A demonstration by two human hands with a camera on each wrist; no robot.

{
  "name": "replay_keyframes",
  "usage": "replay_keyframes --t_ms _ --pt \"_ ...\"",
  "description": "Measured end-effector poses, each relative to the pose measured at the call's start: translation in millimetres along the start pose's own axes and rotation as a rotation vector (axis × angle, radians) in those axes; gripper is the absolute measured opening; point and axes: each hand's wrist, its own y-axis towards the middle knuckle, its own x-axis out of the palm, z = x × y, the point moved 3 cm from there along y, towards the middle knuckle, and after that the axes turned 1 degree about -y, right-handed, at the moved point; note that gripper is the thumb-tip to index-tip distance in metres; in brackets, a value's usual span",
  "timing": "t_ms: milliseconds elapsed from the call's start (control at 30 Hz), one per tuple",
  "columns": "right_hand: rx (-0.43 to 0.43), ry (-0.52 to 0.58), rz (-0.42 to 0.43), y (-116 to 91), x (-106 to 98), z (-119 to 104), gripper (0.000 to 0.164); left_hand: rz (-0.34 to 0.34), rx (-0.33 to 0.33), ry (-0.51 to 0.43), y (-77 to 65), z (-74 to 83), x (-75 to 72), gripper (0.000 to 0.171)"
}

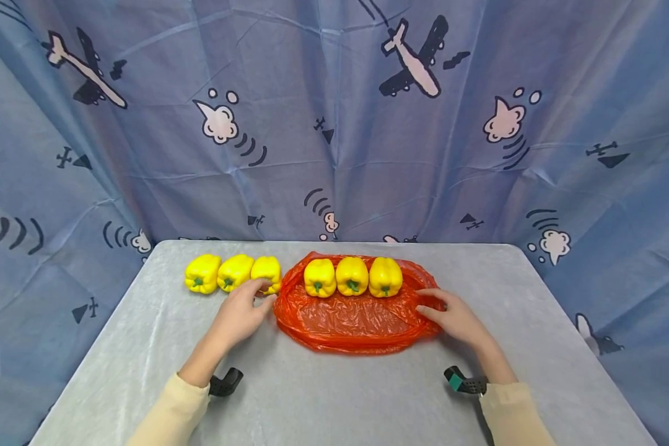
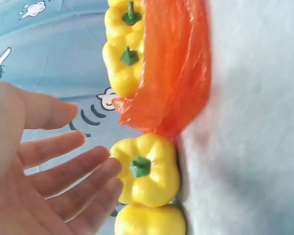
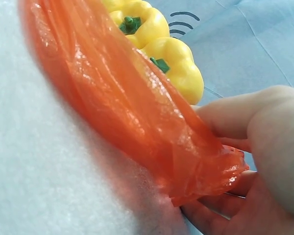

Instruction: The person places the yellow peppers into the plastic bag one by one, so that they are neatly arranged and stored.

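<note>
A red plastic bag (image 1: 357, 316) lies spread on the table with its mouth open upward. Three yellow bell peppers (image 1: 352, 276) with green stems stand in a row at its far side. My left hand (image 1: 244, 313) is just left of the bag, fingers extended and apart, beside the nearest of three more bell peppers (image 2: 149, 178). Nothing is in its grasp. At the bag's right end my right hand (image 1: 451, 314) holds the rim, with crumpled film (image 3: 225, 171) between thumb and fingers; the fingertips are partly hidden behind the film in the right wrist view.
Left of the bag, the other bell peppers (image 1: 203, 274) line up along the far part of the grey-white table (image 1: 334, 396). A blue curtain (image 1: 290, 124) printed with airplanes hangs behind the table's far edge. Each wrist wears a black camera mount (image 1: 225, 382).
</note>
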Motion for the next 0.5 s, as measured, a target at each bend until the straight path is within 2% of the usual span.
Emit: replay_keyframes --t_ms 233,367,500 --pt "-0.001 -0.007 -0.004 -0.2 1.2 0.1 0.044 0.116 0.047 -0.013 13.7 -0.6 -11.0 0.033" --pt "0.0 -0.008 -0.006 0.3 2.1 -1.1 0.044 0.168 0.039 -0.027 23.7 -4.1 -12.9 0.034" --pt "-0.002 -0.011 -0.002 0.9 2.2 -2.5 0.044 0.186 0.015 -0.026 35.1 -7.8 -13.1 0.036"
